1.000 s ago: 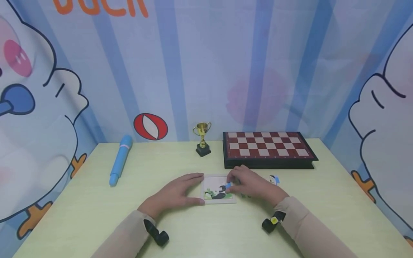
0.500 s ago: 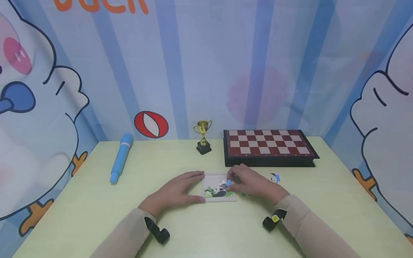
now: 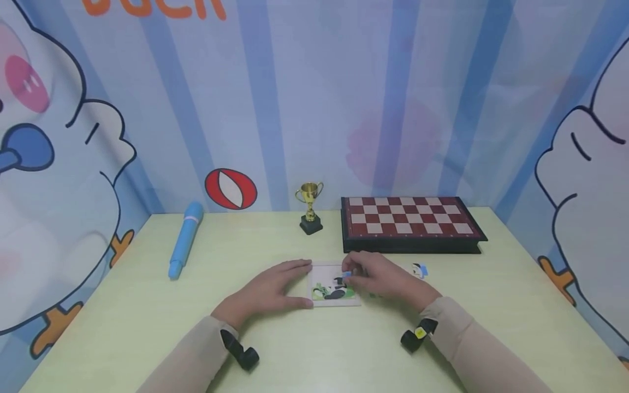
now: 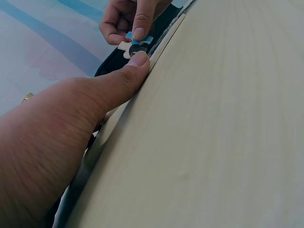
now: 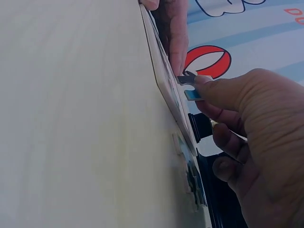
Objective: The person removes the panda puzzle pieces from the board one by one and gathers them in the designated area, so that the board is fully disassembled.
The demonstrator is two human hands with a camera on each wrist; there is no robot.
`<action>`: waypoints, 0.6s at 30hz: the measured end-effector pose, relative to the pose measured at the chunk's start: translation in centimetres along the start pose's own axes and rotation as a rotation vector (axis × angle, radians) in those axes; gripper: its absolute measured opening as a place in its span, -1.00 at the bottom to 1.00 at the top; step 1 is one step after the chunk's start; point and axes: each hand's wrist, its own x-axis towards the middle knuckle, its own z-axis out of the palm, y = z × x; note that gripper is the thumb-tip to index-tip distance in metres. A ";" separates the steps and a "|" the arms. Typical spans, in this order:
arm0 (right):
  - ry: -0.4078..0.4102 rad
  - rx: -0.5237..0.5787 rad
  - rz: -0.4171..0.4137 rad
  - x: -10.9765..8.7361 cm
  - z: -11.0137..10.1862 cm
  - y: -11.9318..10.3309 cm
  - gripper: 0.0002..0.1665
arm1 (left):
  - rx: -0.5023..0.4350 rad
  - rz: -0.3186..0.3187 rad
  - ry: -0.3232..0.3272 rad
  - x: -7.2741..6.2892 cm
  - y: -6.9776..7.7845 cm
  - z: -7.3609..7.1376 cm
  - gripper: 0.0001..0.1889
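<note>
A white puzzle frame (image 3: pixel 335 304) lies flat on the table, its lower part filled with green, black and white picture pieces (image 3: pixel 334 293). My left hand (image 3: pixel 260 292) rests along the frame's left side, with straight fingers at the upper corner and thumb at the lower one. Over the right part of the frame, my right hand (image 3: pixel 385 277) pinches a jigsaw piece (image 5: pixel 192 94) between thumb and fingers. Blue, black and white show on that jigsaw piece (image 4: pixel 137 43), which is tilted above the frame in the left wrist view. My right hand partly covers the frame.
Loose jigsaw pieces (image 5: pixel 191 175) lie just right of the frame, one (image 3: pixel 419 271) beyond my right wrist. Behind stand a small gold trophy (image 3: pixel 310 207) and a chessboard box (image 3: pixel 413 224). A blue toy microphone (image 3: pixel 185 240) lies at the left.
My right hand has shifted slightly with the jigsaw piece, whose tilt over the frame has changed. My left hand has stayed at the frame's left side. The head view has shifted a little.
</note>
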 end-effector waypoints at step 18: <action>0.052 0.043 -0.078 -1.0 -1.3 0.0 -0.91 | 0.003 0.016 0.010 0.1 -0.5 0.3 0.01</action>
